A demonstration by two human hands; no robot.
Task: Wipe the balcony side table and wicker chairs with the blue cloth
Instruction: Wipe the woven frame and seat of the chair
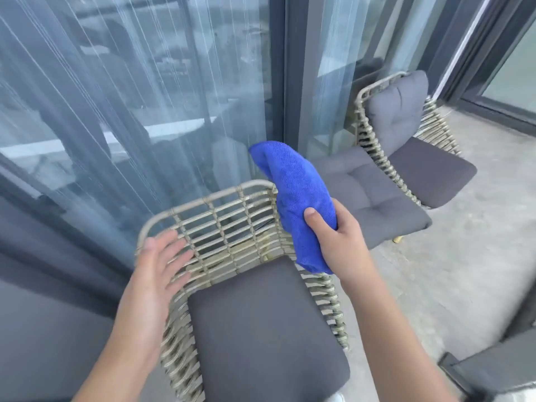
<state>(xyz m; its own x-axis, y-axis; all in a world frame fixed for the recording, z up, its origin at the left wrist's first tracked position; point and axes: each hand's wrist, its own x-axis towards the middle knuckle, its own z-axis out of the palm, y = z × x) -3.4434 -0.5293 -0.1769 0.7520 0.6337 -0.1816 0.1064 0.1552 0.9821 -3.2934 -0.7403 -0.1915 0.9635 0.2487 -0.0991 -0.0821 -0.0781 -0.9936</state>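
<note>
Blue cloth (293, 198) bunched in the right hand's (336, 236) clamped grip above the near wicker chair (220, 227); left hand (156, 265), fingers apart, nears its backrest; loose cushion (371, 192) lies beside the far chair (406, 134)

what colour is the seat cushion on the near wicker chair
Dark grey, plain with no pattern: the flat seat cushion on the near beige wicker chair, clearest in the head view.
</note>
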